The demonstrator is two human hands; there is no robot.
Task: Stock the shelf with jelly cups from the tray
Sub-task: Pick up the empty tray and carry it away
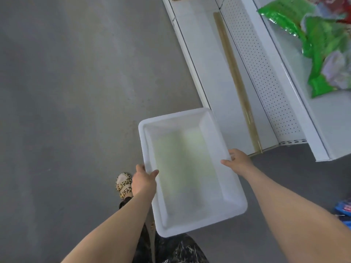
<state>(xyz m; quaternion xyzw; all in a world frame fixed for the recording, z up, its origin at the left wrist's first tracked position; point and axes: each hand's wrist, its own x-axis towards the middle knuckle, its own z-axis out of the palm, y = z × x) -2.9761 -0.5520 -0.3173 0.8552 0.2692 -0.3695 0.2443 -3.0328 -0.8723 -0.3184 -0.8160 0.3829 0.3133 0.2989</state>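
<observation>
Both arms outstretched | left hand (143, 179) fingers (140, 167) curl round tray (171, 116) rim | right hand (238, 162) fingers (232, 154) grip opposite rim

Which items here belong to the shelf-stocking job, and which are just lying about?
Job: white tray, no cups visible inside, held by left hand and right hand; shelf.
Lying about: green snack bags; blue packet; wooden strip.

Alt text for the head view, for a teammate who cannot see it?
The left hand and right hand grip an empty white tray by its long sides, thumbs over the rim. It is above grey floor beside a white lower shelf; green bags lie on the shelf above.
</observation>
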